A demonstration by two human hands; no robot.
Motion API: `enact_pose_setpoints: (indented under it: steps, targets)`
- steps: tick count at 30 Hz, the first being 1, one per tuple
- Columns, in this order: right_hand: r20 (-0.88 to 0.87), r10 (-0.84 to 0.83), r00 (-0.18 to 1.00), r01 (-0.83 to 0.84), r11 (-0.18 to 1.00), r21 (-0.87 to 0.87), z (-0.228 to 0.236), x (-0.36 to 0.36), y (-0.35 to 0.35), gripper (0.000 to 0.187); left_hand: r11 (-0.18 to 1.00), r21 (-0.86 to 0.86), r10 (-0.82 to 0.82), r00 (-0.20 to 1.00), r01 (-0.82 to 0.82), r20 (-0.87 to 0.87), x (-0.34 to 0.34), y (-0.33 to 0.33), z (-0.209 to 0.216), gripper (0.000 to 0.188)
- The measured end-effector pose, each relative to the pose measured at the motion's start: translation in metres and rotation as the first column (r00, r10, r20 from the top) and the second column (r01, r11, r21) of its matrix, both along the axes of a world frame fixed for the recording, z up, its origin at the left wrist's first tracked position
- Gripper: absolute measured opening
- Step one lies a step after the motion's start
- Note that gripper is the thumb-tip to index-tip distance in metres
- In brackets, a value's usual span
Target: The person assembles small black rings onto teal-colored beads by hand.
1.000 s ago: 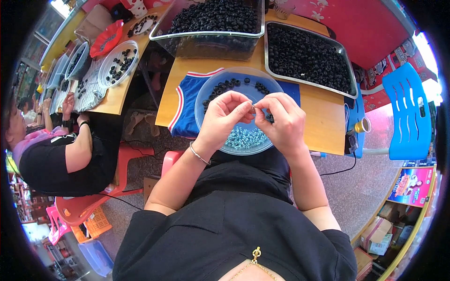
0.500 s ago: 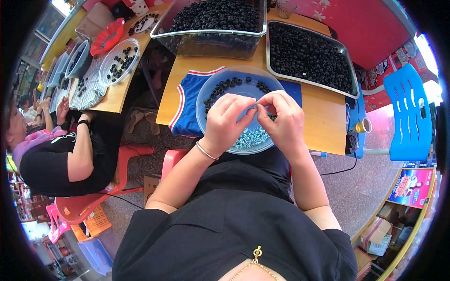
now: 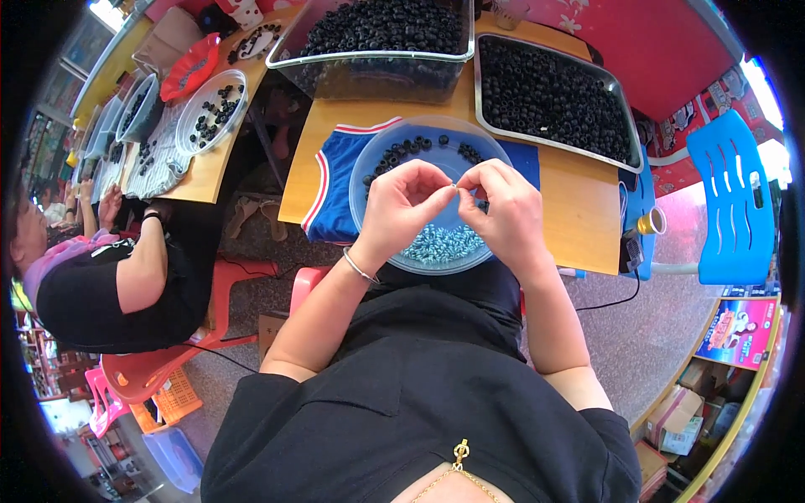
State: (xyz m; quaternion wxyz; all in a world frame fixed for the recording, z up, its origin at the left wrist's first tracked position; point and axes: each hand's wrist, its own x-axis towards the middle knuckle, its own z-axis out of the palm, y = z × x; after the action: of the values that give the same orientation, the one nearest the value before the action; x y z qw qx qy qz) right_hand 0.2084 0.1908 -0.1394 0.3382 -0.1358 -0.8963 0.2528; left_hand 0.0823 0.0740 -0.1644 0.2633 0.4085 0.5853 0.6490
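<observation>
My left hand (image 3: 402, 211) and my right hand (image 3: 503, 208) meet fingertip to fingertip above a round see-through tub (image 3: 359, 197). Both are closed in a pinch at one tiny spot. A small pale bit shows between the fingertips, too small to name. Inside the tub, black ring-shaped parts (image 3: 408, 147) lie spread toward the far side. A heap of small light-blue pieces (image 3: 443, 244) fills its near side. My fingers hide part of the tub's middle.
Under the tub lies a blue cloth (image 3: 335, 205) with red-white trim on a wooden table (image 3: 579, 226). Behind stand a deep see-through bin (image 3: 377, 84) and a metal tray (image 3: 558, 138), both full of black parts. A co-worker (image 3: 109, 285) sits at left; a blue chair (image 3: 734, 201) stands right.
My left hand's thumb and fingers have spread into a wider loop, and its wrist has shifted slightly left. The light-blue heap shows more. The fingertips still meet at the same place.
</observation>
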Motion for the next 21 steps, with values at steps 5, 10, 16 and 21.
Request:
enact_pose_setpoints:
  steps: [5,10,16,21]
  targets:
    - [0.026,0.035,0.999,-0.036,0.998,0.050,-0.001,-0.001,0.000,0.012,0.975,0.004,-0.196,0.843,0.224,0.501,-0.008,0.000,-0.004,0.014]
    - [0.006,0.080,0.997,-0.080,0.993,0.089,-0.001,-0.001,0.001,0.012,0.928,0.112,-0.329,0.638,0.357,0.696,-0.020,-0.004,-0.012,0.012]
    - [-0.084,0.131,0.988,-0.125,0.990,0.071,-0.001,-0.002,0.004,0.013,0.917,0.117,-0.339,0.592,0.381,0.731,-0.021,-0.005,-0.014,0.015]
    - [-0.084,0.049,0.995,-0.050,0.999,-0.010,-0.004,-0.001,0.006,0.012,0.965,0.099,-0.256,0.792,0.243,0.554,-0.008,-0.003,-0.009,0.020]
